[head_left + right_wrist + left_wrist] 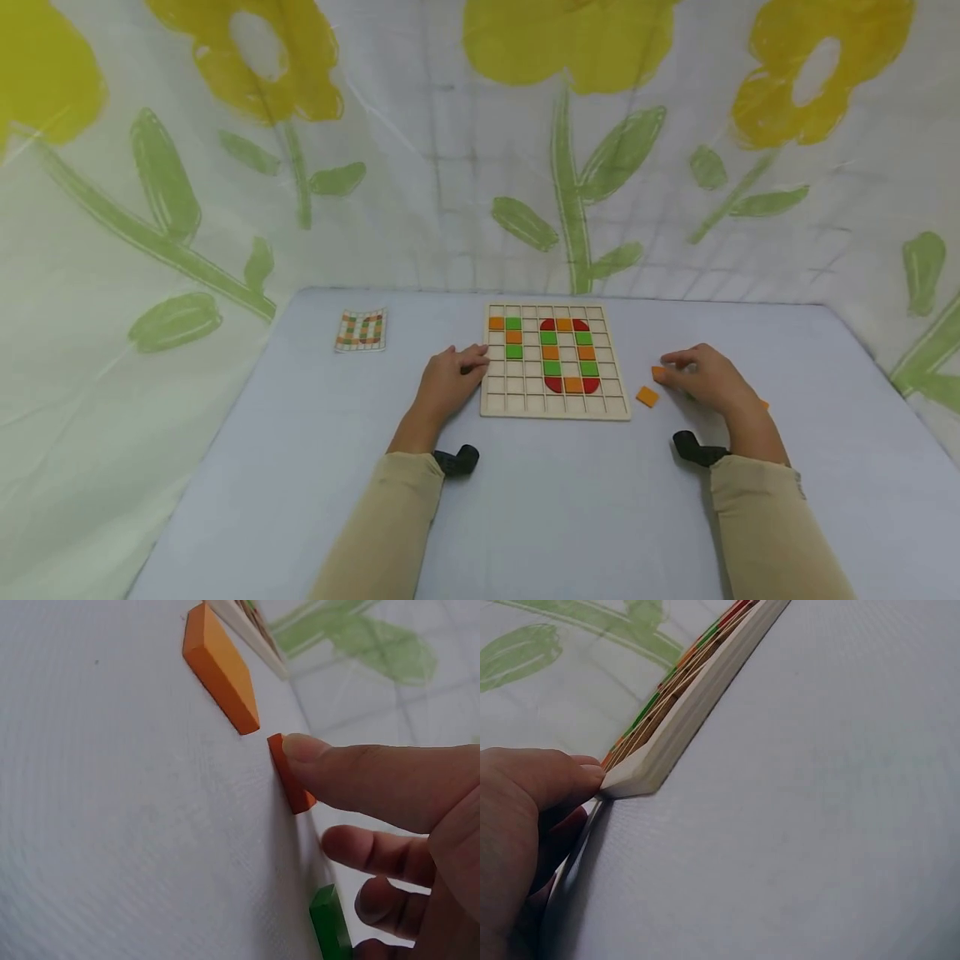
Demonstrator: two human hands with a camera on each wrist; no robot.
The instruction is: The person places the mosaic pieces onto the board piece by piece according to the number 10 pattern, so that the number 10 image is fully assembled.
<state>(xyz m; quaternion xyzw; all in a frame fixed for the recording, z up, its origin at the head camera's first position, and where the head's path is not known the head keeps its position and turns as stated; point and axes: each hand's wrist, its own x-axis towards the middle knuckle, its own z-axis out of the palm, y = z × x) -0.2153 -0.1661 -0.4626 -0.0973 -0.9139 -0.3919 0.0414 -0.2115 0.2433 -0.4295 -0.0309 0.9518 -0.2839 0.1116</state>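
Observation:
A wooden grid board lies on the table, with green, orange and red tiles set in it as a 0 and a partial column to its left. My left hand touches the board's left edge with its fingertips; the left wrist view shows the thumb right at the rim. To the right of the board, my right hand pinches an orange square tile, its thumb on the near face. Another orange tile lies between that hand and the board. Beneath the curled fingers is a green tile.
A small pattern card lies left of the board on the white table. Past my right wrist, part of one more orange tile shows. A pale curtain painted with yellow flowers hangs behind the table.

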